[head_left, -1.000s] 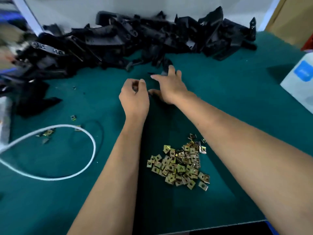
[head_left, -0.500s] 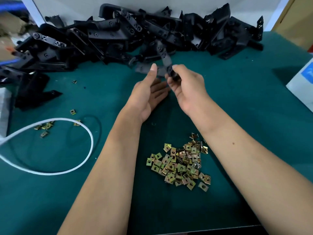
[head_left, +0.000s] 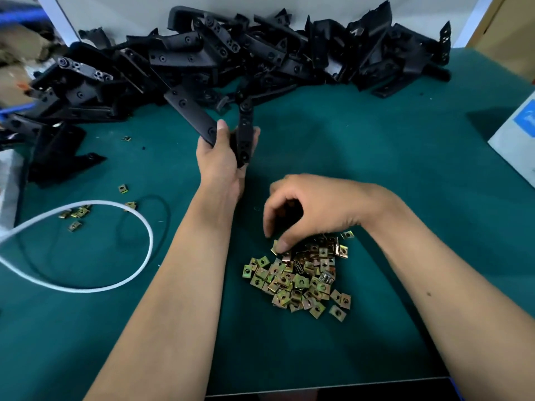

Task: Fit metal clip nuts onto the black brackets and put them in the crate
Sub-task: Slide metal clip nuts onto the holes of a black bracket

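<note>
Green mat [head_left: 390,175] covers the whole work surface. White cable [head_left: 127,280] lies looped at left on the mat, w/ a thin black cord [head_left: 166,211] curving just inside the loop's right side. White box w/ blue label [head_left: 518,143] at right edge, partly out of frame. Grey-white wall [head_left: 121,10] at back. Brown cardboard [head_left: 503,33] in top right corner. Top left: blurred clutter, incl. something blue [head_left: 16,108]; can't tell what.
</note>
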### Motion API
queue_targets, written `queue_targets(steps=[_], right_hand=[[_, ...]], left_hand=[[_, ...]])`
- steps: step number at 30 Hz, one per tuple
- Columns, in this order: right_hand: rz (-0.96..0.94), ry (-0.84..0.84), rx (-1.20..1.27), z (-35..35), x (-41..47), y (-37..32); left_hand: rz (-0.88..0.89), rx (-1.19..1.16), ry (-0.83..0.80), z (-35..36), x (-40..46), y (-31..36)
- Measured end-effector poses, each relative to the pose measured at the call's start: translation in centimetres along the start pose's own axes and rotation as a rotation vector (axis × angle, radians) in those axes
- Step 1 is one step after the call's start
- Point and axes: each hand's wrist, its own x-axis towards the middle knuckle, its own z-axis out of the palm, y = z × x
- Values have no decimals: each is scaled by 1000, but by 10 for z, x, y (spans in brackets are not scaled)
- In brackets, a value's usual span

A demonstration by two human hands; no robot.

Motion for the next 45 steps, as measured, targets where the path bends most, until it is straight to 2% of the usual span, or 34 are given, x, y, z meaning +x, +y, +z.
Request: queue_targets(steps=[3, 10, 14, 16, 20, 23, 26, 30, 35, 42, 45], right_hand=[[-30, -11, 37, 6, 3, 0], [28, 221, 51, 11, 3, 6], [11, 350, 103, 10, 4, 7], [-7, 340, 125, 9, 2, 7], [-8, 254, -87, 15, 5, 5], [-13, 376, -64, 16, 9, 7], [25, 578, 51, 15, 9, 16], [90, 792, 357, 16, 12, 29], [137, 902, 740, 15, 13, 34], [145, 1086, 776, 13, 11, 33], [98, 1148, 899, 11, 11, 32]], left_hand=[[-1, 53, -77, 0, -5, 2], [47, 227, -82, -1, -9, -1], [66, 201, -74, -3, -10, -1], [66, 170, -68, -4, -10, -1], [46, 111, -99, -5, -10, 1], [29, 99, -149, -7, -10, 1], [21, 130, -196, -7, -11, -1], [20, 153, -236, -5, -13, -3], [-34, 149, -268, -5, -15, -5], [-83, 174, -300, -2, -21, -8], [-105, 226, -316, 0, -23, -10]])
